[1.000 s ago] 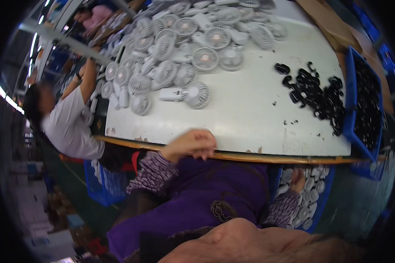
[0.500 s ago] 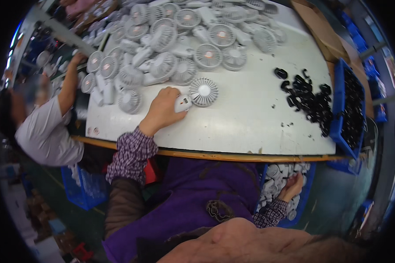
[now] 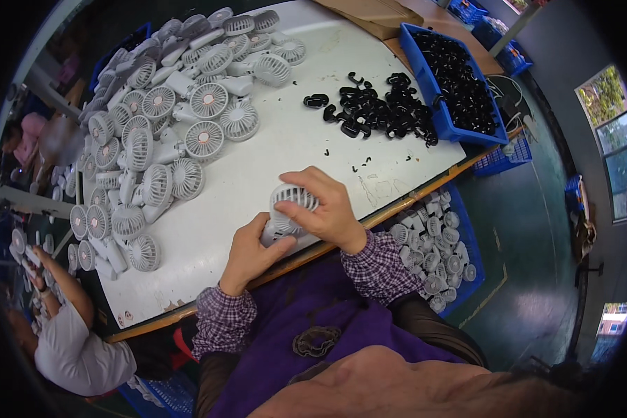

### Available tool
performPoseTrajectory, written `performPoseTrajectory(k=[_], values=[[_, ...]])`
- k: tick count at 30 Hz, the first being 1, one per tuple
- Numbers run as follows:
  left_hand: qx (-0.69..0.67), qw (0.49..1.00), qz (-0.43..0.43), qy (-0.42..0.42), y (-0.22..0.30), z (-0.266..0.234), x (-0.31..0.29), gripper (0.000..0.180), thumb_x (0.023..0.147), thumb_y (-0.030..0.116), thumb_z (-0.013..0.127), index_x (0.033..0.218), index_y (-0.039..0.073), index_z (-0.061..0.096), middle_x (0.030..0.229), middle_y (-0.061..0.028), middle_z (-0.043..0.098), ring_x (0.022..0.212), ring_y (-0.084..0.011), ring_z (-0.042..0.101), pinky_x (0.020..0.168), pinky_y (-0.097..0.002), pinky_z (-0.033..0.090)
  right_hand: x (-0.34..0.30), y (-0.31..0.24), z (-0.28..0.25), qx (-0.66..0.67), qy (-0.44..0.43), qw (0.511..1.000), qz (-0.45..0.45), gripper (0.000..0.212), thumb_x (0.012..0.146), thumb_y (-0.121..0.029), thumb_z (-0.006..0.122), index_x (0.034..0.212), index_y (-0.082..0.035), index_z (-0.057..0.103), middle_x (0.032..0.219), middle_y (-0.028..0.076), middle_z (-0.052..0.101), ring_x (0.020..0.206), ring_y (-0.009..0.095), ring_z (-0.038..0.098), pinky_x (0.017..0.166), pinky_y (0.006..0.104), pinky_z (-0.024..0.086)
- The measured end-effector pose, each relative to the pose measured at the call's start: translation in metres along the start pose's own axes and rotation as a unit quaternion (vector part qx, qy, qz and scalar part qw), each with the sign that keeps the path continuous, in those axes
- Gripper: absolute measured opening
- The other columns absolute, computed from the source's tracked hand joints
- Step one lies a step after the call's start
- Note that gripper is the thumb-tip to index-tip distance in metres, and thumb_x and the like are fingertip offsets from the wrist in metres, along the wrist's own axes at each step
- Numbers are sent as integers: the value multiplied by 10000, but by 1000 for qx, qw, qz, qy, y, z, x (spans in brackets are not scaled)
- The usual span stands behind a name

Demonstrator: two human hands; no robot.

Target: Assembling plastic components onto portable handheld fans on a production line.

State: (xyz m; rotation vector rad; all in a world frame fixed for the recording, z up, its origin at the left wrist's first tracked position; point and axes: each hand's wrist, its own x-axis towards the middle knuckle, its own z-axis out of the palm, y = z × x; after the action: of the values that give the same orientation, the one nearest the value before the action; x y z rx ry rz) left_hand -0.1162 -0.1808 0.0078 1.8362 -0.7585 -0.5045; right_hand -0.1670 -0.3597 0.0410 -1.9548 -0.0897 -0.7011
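Note:
Over the near edge of the white table I hold one white handheld fan [image 3: 294, 198] in both hands. My left hand [image 3: 249, 252] is closed round its handle, which is mostly hidden by the fingers. Thumb and fingers of my right hand [image 3: 325, 209] grip the round slatted head from above and the right. A large heap of similar white handheld fans [image 3: 159, 102] covers the left and far part of the table. To the right of them lies a loose pile of small black plastic parts [image 3: 386, 104].
A blue crate [image 3: 460, 125] of black parts stands at the table's right corner. Below the table edge is a blue crate of white fans [image 3: 435, 254]. A co-worker in a white shirt [image 3: 76, 348] sits at the left; cardboard [image 3: 376, 15] lies at the back.
My view has turned to the right. My right hand has come up from the crate of fans below and now grips the fan's head; my left hand has drawn the fan nearer.

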Motion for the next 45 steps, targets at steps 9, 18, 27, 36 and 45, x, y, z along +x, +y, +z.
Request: performPoseTrajectory(k=[9,18,27,36,45], values=[[-147,974,-108,136,-18,29,0,329,825,277,689,697,-9,590,557,-45,573,482,-119,548,459,-284,443,-2,54,-14,31,21,987,157,218,826,-150,672,983,-3,636,858,53,615,741,83,574,640,229,469],[-385,915,-94,80,-20,8,6,257,902,216,586,1027,3,513,855,-125,622,716,-180,635,660,-294,524,30,141,-71,-430,14,892,142,121,790,-142,626,868,-51,607,859,85,564,704,267,606,603,384,479],[-346,927,-100,102,-27,-2,2,311,870,216,634,1059,2,511,824,-101,622,685,-146,613,640,-270,524,43,150,-72,-458,-14,871,176,183,771,-173,661,894,-51,601,900,101,605,737,275,615,647,385,481],[-26,991,12,132,-23,7,15,343,829,282,665,1009,6,570,814,-118,651,709,-224,636,653,-305,488,17,39,-51,119,-185,945,241,92,832,-83,614,858,4,627,733,4,614,664,56,523,582,220,418],[-17,986,70,150,-22,16,5,357,767,341,741,863,24,608,685,-85,627,595,-167,603,552,-272,458,-8,-6,-9,13,-228,971,76,140,853,-26,548,983,25,557,796,78,583,700,120,565,622,252,449]])
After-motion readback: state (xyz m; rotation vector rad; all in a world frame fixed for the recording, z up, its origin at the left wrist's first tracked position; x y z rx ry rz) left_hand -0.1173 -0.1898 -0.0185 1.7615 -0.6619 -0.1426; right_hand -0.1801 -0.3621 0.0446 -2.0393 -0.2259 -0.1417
